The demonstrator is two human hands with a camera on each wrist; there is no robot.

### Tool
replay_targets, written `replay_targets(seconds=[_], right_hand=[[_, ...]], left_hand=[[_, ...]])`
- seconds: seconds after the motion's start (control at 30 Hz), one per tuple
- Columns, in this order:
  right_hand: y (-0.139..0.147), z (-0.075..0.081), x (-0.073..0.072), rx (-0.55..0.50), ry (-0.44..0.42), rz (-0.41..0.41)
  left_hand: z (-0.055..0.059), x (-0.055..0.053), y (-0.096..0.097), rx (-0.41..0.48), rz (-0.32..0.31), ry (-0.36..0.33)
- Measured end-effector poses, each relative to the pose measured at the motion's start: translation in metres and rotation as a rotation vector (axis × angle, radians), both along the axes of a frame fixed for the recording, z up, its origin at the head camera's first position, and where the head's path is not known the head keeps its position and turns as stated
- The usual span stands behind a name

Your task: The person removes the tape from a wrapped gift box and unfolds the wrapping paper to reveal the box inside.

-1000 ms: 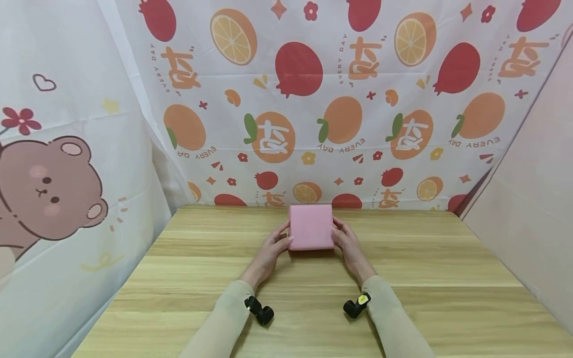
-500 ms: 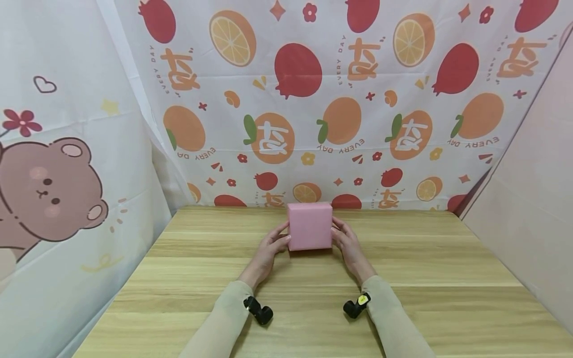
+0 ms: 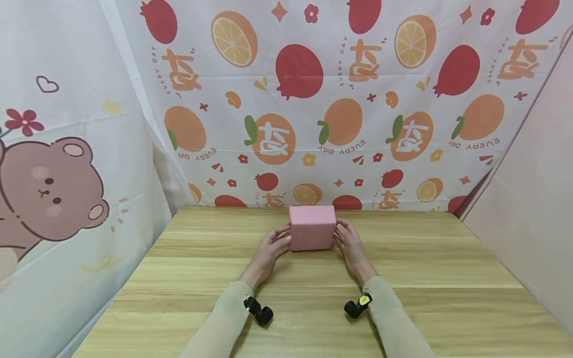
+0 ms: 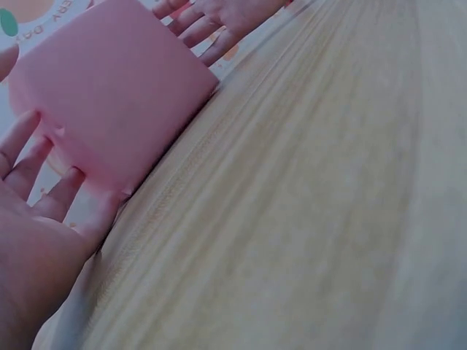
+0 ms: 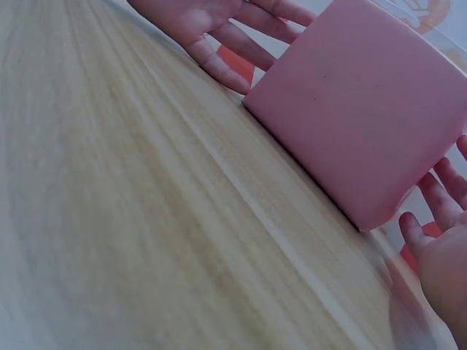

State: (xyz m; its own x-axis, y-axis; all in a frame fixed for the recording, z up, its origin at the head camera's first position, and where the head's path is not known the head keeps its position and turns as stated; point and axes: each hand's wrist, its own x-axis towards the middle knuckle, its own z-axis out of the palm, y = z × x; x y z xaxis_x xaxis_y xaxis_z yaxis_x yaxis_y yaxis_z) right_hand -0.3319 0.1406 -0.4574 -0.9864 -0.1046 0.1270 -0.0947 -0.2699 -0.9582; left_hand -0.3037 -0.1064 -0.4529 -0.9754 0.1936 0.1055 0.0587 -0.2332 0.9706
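Observation:
A plain pink box [image 3: 312, 236] stands on the wooden table near its back edge, its top and front faces both showing in the head view. On its left side, the left hand [image 3: 267, 252] touches it with spread, nearly straight fingertips. The right hand [image 3: 353, 251] is at the opposite side, its fingers extended and the fingertips right by the box wall. From the left wrist, the left fingers [image 4: 62, 193] meet the lower part of the box's side. The right wrist view has the right fingers [image 5: 441, 203] loosely spread beside the box's side.
A wooden table [image 3: 309, 318] lies under both forearms. Behind it hangs a fruit-print cloth [image 3: 304, 129] close to the box. A bear-print cloth [image 3: 121, 209] borders the left, and a pale panel [image 3: 528, 209] the right. Each sleeve carries a small black camera [image 3: 259, 311].
The box has tipped so its upper edge came toward the person, and its top face now shows. The right fingers have shifted slightly right, while the left hand stays nearly in place.

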Motion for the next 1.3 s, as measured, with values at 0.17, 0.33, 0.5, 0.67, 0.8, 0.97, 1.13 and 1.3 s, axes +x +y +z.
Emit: replay_targets(seconds=[0.17,0.33,0.5,0.67,0.8,0.97,1.13,1.3], right_hand=[[-0.0003,-0.0004,-0.0014,0.002,0.004,0.003],[-0.0015,0.0008,-0.0008,-0.011,-0.002,-0.009],[-0.0018,0.0019,0.0009,-0.025,-0.006,-0.025],[-0.0012,0.0015,0.0018,-0.069,0.006,-0.007],[-0.0011,0.0006,0.0022,-0.117,0.023,0.023],[-0.0012,-0.0008,0.003,-0.112,0.05,0.046],[-0.002,-0.002,0.0034,-0.098,0.059,0.052],[-0.002,-0.0019,0.0031,-0.079,0.052,0.04]], left_hand=[[0.0004,0.0013,0.0005,0.023,0.021,-0.012],[0.0013,0.0022,0.0011,0.055,0.016,-0.01],[0.0008,0.0018,0.0015,0.083,0.008,-0.012],[0.0005,0.0016,0.0023,0.101,0.003,-0.007],[0.0011,0.0024,0.0026,0.11,0.001,0.004],[0.0007,0.0026,0.0022,0.101,-0.002,0.014],[0.0019,0.0037,0.0019,0.074,0.0,0.015],[0.0023,0.0039,0.0016,0.05,0.016,0.012]])
